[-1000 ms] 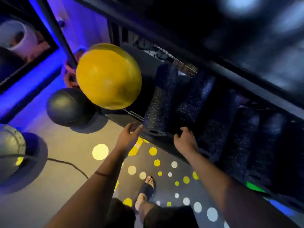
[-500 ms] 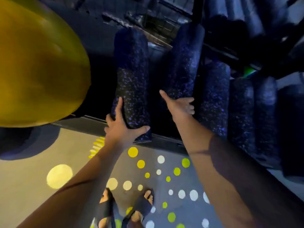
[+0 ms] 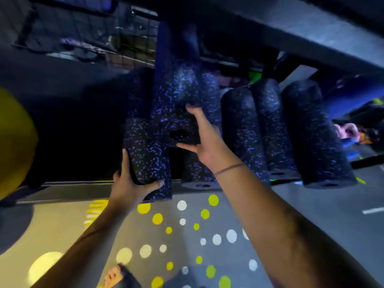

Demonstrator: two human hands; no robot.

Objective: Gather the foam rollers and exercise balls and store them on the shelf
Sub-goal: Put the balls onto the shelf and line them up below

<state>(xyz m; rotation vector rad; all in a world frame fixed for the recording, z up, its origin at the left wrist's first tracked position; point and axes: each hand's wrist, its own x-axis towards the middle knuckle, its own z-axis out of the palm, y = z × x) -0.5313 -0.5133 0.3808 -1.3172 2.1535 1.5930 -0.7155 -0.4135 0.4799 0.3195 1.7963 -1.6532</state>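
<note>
On the shelf (image 3: pixel 133 189), most foam rollers already lie side by side, three at 3 o'clock (image 3: pixel 315 134) with ends overhanging its front edge. The left hand (image 3: pixel 129 185) clasps a short roller (image 3: pixel 148 156) there, while the right hand (image 3: pixel 205 140) spreads flat against a raised roller (image 3: pixel 176 96). A yellow ball (image 3: pixel 14 140) at 9 o'clock seems unstored, with dark open room between.

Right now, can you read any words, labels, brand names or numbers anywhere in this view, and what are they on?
None can be read.
The speckled foam rollers show no print.
The yellow ball shows no marking.
The floor bears only coloured dots and a white dash, no letters.
Things behind the wire grid are too dark and blurred.
</note>
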